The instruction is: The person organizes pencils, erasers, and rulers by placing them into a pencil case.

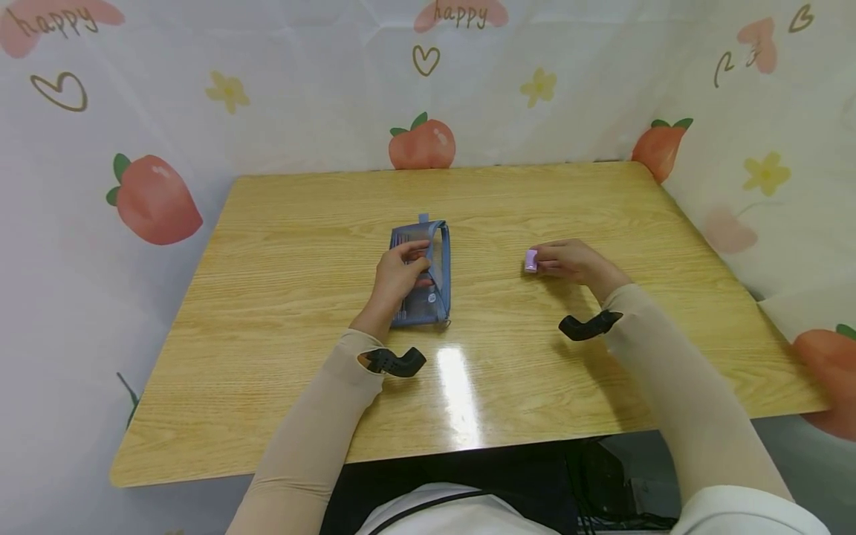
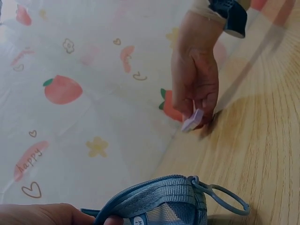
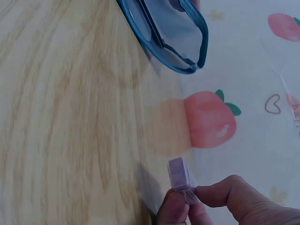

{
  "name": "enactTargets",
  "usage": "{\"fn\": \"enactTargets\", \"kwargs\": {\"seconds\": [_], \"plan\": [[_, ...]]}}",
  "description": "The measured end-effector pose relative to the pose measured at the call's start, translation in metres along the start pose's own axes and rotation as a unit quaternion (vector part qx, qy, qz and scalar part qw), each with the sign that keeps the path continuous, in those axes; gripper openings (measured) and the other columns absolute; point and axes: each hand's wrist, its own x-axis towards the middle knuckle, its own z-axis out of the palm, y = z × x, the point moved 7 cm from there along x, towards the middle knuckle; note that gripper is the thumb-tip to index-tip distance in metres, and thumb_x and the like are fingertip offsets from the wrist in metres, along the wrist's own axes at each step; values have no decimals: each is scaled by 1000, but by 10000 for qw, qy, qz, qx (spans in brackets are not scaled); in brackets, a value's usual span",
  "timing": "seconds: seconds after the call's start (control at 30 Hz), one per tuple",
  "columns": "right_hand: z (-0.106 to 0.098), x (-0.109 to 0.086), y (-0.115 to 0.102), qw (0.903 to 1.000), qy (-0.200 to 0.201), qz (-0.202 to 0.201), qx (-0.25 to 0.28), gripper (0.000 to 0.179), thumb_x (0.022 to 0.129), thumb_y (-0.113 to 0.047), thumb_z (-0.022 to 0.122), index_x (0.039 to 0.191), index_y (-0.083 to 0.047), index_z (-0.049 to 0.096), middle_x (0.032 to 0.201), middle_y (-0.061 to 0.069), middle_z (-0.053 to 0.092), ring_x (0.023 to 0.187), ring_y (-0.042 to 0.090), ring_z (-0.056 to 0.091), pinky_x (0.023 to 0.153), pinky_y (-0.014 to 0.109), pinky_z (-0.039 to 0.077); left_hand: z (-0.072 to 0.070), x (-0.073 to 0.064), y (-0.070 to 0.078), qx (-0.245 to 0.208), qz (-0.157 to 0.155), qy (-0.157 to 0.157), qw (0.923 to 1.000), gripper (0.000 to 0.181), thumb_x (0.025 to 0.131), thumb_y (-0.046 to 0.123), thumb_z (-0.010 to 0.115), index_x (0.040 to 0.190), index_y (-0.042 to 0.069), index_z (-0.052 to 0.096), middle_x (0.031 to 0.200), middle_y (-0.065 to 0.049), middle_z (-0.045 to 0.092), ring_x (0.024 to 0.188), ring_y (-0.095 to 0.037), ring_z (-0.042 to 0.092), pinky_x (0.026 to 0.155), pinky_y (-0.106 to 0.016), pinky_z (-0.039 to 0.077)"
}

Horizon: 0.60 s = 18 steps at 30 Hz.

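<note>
A blue zippered pencil pouch [image 1: 420, 308] with see-through mesh lies on the table, its mouth open toward the right. My left hand [image 1: 399, 271] pinches the edge of that mouth; in the left wrist view its thumb and a finger sit on either side of the fabric. Slim pen-like items show faintly through the mesh. To the right of the pouch, my right hand [image 1: 568, 260] holds a small purple eraser-like block [image 3: 178, 173] between thumb and fingertips. The block is a little above the table, apart from the pouch.
The wood-grain table [image 1: 287, 260] has a white cloth [image 1: 321, 89] printed with peaches behind it and at its sides. A ring-shaped zipper pull [image 2: 225, 197] hangs from the pouch's end. Black wrist mounts [image 1: 397, 362] stick out from both forearms.
</note>
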Motion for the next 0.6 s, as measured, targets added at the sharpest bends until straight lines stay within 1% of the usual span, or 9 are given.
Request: {"fn": "enactTargets", "kwargs": {"seconds": [0.2, 0.4, 0.6], "plan": [[9, 5, 0, 9999, 36, -123, -13, 50, 91, -9, 51, 135, 8, 32, 89, 2, 58, 78, 8, 58, 83, 24, 49, -1, 0, 0, 28, 31, 26, 10000, 32, 84, 4, 59, 115, 13, 62, 104, -8, 54, 84, -23, 61, 60, -29, 56], [20, 9, 0, 9997, -106, -218, 49, 49, 91, -7, 51, 133, 9, 34, 86, 2, 59, 76, 9, 58, 77, 22, 51, -2, -1, 0, 61, -10, 19, 10000, 32, 84, 5, 59, 115, 14, 61, 105, -7, 54, 83, -22, 60, 60, -29, 56], [31, 12, -4, 9995, -141, -263, -58, 47, 90, -6, 52, 132, 8, 37, 90, 3, 58, 76, 8, 58, 75, 21, 51, -2, 0, 1, 38, -2, -10, 10000, 33, 84, 4, 59, 116, 13, 61, 106, -8, 53, 85, -22, 60, 60, -29, 56]]}}
